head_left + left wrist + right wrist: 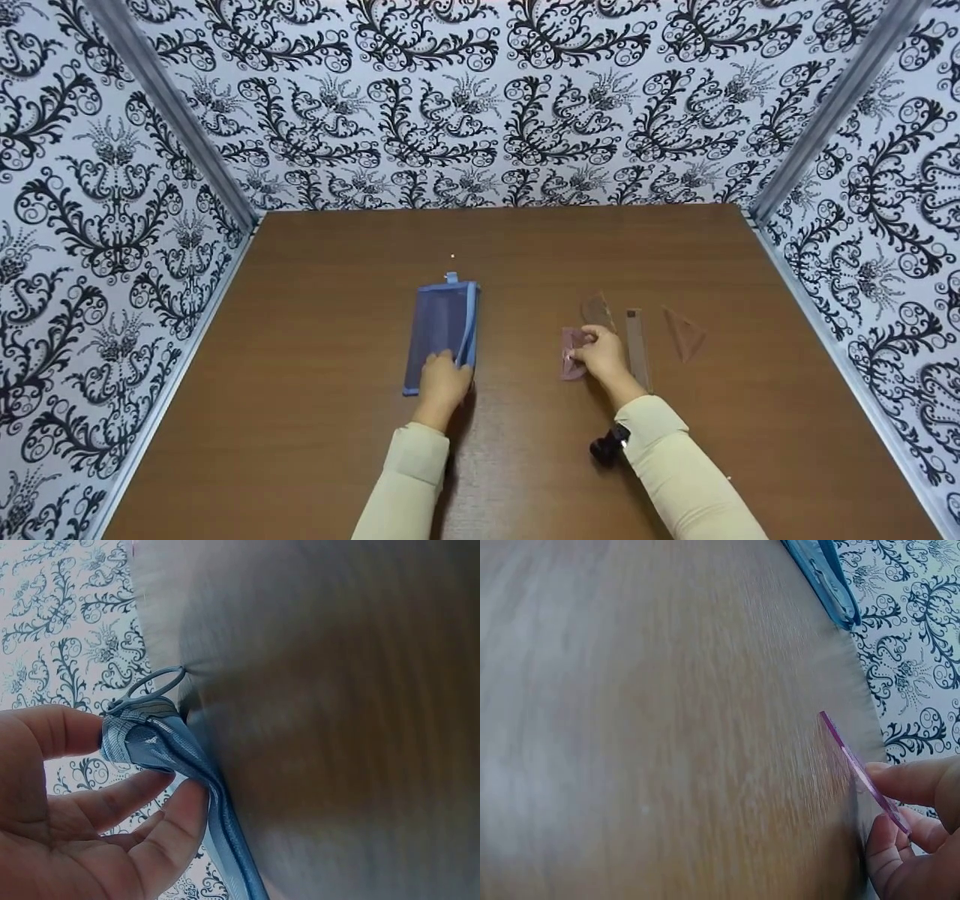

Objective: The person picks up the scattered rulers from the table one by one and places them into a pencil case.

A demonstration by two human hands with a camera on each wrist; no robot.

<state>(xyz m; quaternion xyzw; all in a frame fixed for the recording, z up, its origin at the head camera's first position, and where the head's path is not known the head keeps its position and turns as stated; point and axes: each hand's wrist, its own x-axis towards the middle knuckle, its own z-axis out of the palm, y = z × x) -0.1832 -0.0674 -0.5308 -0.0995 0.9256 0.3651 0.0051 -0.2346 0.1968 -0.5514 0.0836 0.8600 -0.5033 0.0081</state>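
Fingers grip blue pouch left, pink protractor right.

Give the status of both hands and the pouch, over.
Left hand grips blue pouch. Right hand pinches pink plastic piece. Ruler, triangle farther right, not between hands.

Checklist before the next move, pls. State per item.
1. Left hand grips the blue rectangular mesh pouch: ok.
2. Right hand pinches the pink translucent plastic drawing piece between thumb and fingers: ok.
3. Pink piece apart from the pouch: ok.
4. Pouch mouth open wide enough for it: cannot tell.
5. Right hand off the clear curved plastic piece: cannot tell; they overlap in the head view.
6. Clear plastic triangle clear of both hands: ok, it lies right of the long clear plastic ruler.
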